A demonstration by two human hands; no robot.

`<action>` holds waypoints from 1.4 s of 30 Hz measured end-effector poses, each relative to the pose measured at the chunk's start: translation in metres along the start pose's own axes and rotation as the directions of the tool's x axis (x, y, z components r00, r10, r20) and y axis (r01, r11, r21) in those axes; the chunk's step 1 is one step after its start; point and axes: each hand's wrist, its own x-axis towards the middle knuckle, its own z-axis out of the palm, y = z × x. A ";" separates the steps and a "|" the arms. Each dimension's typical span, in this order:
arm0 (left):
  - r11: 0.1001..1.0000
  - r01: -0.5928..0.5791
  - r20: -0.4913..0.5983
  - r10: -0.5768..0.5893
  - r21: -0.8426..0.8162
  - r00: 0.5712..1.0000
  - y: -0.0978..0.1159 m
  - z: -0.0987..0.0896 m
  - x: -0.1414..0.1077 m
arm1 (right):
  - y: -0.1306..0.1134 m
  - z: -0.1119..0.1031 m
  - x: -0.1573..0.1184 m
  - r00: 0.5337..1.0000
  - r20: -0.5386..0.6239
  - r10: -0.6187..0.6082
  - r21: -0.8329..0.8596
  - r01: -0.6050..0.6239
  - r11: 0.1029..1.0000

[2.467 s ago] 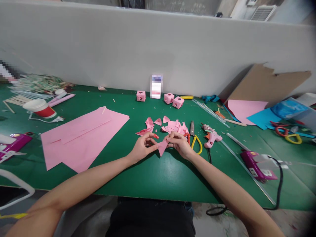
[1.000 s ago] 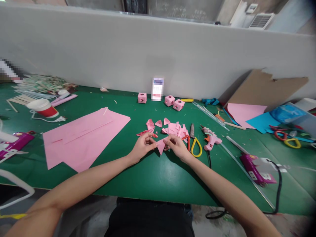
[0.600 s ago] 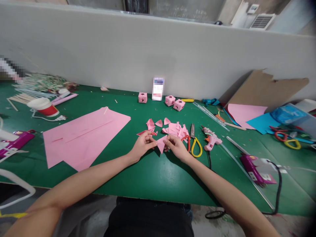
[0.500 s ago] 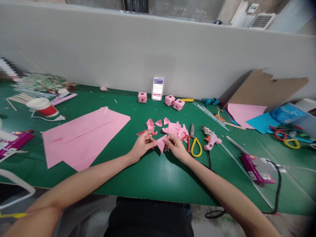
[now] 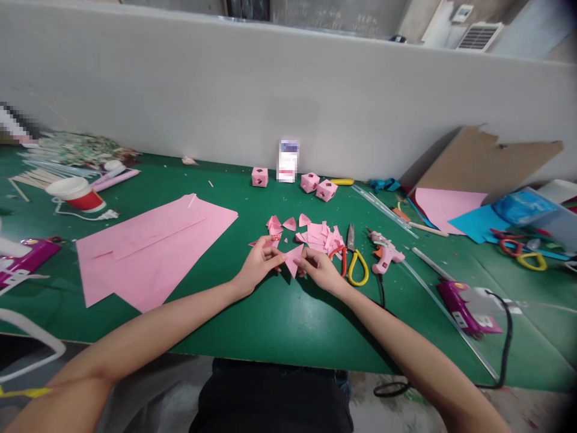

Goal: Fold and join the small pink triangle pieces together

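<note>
A small pink paper triangle [image 5: 294, 261] is held between my two hands above the green table, one point facing down. My left hand [image 5: 260, 264] pinches its left corner with thumb and finger. On the other side, my right hand [image 5: 319, 269] grips the right corner. Just beyond the hands lie folded pink paper pieces [image 5: 290, 224] and a heap of pink paper scraps [image 5: 321, 236]. Scissors [image 5: 358, 267] with red and yellow handles rest right of my right hand, and a pink glue gun [image 5: 386, 255] lies beyond them.
Several pink paper cubes [image 5: 260, 177] stand near the grey partition [image 5: 180, 102]. Large pink paper sheets [image 5: 153, 258] cover the left side, with a paper cup [image 5: 76, 195] behind. At right are a purple device [image 5: 466, 307] with a black cable and a cardboard piece [image 5: 482, 162].
The fingers of my left hand have shifted slightly on the triangle, which has tilted a little. Both hands stay in nearly the same place.
</note>
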 end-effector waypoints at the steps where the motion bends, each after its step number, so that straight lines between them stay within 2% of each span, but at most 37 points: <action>1: 1.000 0.002 0.010 -0.002 0.008 1.000 0.000 0.000 0.000 | 0.000 0.000 0.000 1.000 -0.004 -0.002 -0.018 0.002 1.000; 4: 0.999 0.003 0.028 -0.004 0.036 1.000 -0.001 0.000 0.000 | -0.003 0.001 -0.001 1.000 -0.005 0.004 -0.065 -0.005 0.998; 10: 1.000 0.000 -0.007 0.001 0.029 1.000 -0.003 -0.001 0.000 | -0.011 0.001 -0.002 0.998 0.053 0.023 -0.174 -0.014 0.985; 16: 1.000 -0.009 -0.015 0.009 0.018 1.000 -0.004 -0.001 0.000 | -0.011 0.001 -0.001 0.998 0.024 0.055 -0.152 -0.051 0.987; 26: 1.000 -0.027 -0.063 0.027 -0.008 0.998 -0.004 -0.003 0.001 | -0.011 0.002 -0.003 0.998 0.058 0.031 -0.217 -0.018 0.976; 30: 1.000 0.002 0.030 -0.002 -0.011 1.000 -0.004 -0.002 0.002 | -0.008 0.002 -0.003 0.997 0.074 -0.012 -0.268 0.031 0.963; 33: 0.999 0.008 0.084 -0.012 0.052 0.996 -0.002 -0.001 0.002 | -0.006 0.003 -0.003 0.995 0.093 -0.030 -0.310 0.057 0.949; 37: 0.996 0.008 0.060 -0.014 0.093 0.998 0.001 0.001 -0.001 | -0.005 0.004 -0.004 0.996 0.083 -0.046 -0.358 0.073 0.931; 42: 0.997 0.022 0.019 -0.023 0.080 1.000 0.003 0.000 -0.002 | -0.005 0.004 -0.005 0.994 0.105 -0.041 -0.317 0.073 0.946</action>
